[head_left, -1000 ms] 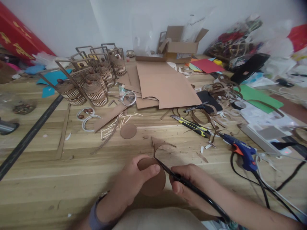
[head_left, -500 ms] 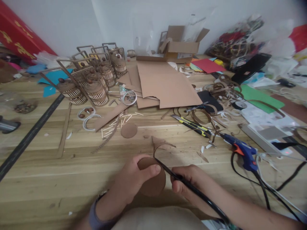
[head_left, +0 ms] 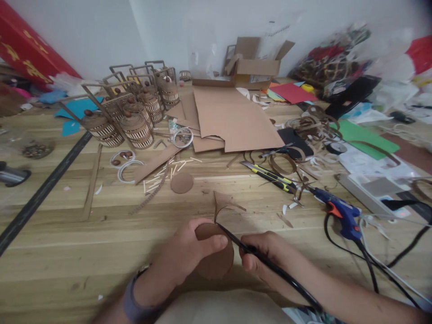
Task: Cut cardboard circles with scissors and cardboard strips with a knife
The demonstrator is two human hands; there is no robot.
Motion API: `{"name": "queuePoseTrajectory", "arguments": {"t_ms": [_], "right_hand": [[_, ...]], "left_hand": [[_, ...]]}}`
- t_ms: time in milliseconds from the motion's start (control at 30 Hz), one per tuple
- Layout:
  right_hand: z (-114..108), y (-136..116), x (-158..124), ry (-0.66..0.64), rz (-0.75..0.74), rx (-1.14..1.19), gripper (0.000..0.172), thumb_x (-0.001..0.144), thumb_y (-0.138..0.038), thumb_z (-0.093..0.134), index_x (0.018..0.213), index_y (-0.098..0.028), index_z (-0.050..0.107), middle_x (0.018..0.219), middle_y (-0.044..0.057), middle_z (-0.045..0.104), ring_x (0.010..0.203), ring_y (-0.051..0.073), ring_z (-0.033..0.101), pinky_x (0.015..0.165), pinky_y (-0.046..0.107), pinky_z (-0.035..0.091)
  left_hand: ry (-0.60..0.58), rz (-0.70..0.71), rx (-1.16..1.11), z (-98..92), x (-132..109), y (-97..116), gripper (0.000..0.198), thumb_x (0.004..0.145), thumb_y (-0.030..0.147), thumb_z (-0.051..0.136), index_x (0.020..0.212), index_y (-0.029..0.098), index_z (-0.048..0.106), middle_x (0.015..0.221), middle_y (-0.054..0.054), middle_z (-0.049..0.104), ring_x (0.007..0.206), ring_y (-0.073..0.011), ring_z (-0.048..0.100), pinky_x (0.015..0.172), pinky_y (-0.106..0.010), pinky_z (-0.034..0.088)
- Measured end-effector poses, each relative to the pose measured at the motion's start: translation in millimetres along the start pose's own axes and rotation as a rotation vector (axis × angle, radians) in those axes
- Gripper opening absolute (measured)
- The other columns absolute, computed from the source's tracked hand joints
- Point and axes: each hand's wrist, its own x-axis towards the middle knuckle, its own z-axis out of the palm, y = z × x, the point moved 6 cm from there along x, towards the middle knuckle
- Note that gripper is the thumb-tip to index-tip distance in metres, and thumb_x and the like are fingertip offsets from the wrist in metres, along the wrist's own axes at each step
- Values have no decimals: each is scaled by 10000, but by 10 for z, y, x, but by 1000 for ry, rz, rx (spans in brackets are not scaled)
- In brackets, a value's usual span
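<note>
My left hand (head_left: 197, 247) grips a round brown cardboard disc (head_left: 216, 256), thumb across its face and fingers behind it. My right hand (head_left: 266, 252) is closed around long black scissors (head_left: 286, 276), seen nearly edge-on. Their tip meets the disc's upper edge, beside my left thumb. From that spot a thin curled cardboard strip (head_left: 221, 207) rises, partly cut from the rim. A smaller cardboard disc (head_left: 182, 183) lies flat on the wooden table farther forward. Several small pale sticks (head_left: 158, 180) are scattered left of it.
Several lidded, handled baskets (head_left: 135, 128) stand at the back left. Cardboard sheets (head_left: 236, 119) lie at the middle back, before an open box (head_left: 256, 67). To the right are a yellow-black utility knife (head_left: 273, 177), a blue glue gun (head_left: 342, 213) with cords, and tangled brown strips (head_left: 313, 128).
The disc and my left hand have shifted very slightly, and the curled strip has moved a little with them. My right hand and the scissors stay almost in place.
</note>
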Motion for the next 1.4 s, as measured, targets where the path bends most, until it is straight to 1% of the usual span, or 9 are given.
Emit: {"name": "queuePoseTrajectory", "arguments": {"t_ms": [400, 600, 767, 833, 933, 1033, 1167, 1300, 1400], "right_hand": [[-6, 62, -50, -43, 4, 10, 728, 798, -918, 435, 677, -202, 476, 611, -34, 411, 562, 118, 355, 469, 228, 226], [26, 56, -59, -30, 19, -12, 770, 785, -955, 353, 655, -202, 442, 602, -48, 337, 552, 107, 296, 464, 238, 187], [42, 45, -66, -6, 22, -33, 775, 777, -966, 335, 635, -208, 417, 601, -51, 313, 557, 111, 293, 469, 237, 196], [18, 15, -53, 34, 0, -61, 722, 823, -911, 387, 646, -212, 420, 605, -52, 325, 565, 114, 297, 482, 233, 222], [-34, 10, -32, 115, 22, -185, 651, 860, -839, 447, 666, -218, 437, 583, -49, 387, 542, 119, 345, 497, 233, 256], [-64, 29, -33, 177, 41, -341, 651, 871, -845, 406, 712, -220, 495, 553, -31, 474, 502, 137, 430, 489, 239, 275], [-73, -41, -78, 273, -122, -539, 684, 915, -828, 347, 742, -206, 573, 495, -2, 569, 426, 154, 529, 453, 246, 269], [-79, -186, -151, 371, -338, -712, 706, 938, -809, 342, 691, -194, 586, 440, 5, 580, 359, 147, 541, 425, 272, 231], [-91, -255, -175, 389, -393, -764, 723, 949, -799, 329, 673, -188, 601, 427, 11, 582, 344, 140, 542, 416, 282, 219]], "left_hand": [[-66, 3, 79, 0, -17, 52, 366, 680, 479, 824, 927, 214, 765, 899, -40, 787, 905, -275, 696, 759, -329, 501], [-90, 26, 98, -2, -34, 36, 353, 694, 480, 825, 923, 217, 769, 880, -35, 786, 887, -270, 696, 727, -312, 493], [-213, 39, 59, 42, -7, 85, 377, 686, 470, 832, 928, 188, 768, 877, -27, 778, 844, -231, 676, 733, -292, 476], [-175, 7, -29, 53, 17, 100, 415, 639, 463, 856, 924, 177, 758, 825, -14, 763, 779, -204, 661, 713, -282, 473], [-9, -63, -225, 55, 31, 54, 473, 562, 465, 889, 896, 170, 730, 757, -6, 737, 701, -182, 641, 654, -268, 471], [89, -58, -328, 77, 13, -23, 499, 567, 473, 890, 928, 167, 733, 830, -39, 761, 738, -202, 669, 674, -284, 500], [143, 77, -218, 16, -22, -22, 363, 640, 458, 867, 878, 203, 768, 810, -5, 765, 765, -190, 674, 714, -266, 512], [42, 256, -44, 6, -69, 134, 152, 735, 361, 813, 809, 231, 787, 790, 20, 769, 794, -168, 679, 749, -230, 511], [-5, 284, -2, 17, -88, 185, 143, 735, 352, 808, 792, 223, 787, 721, 22, 737, 694, -141, 633, 650, -205, 486]]}}
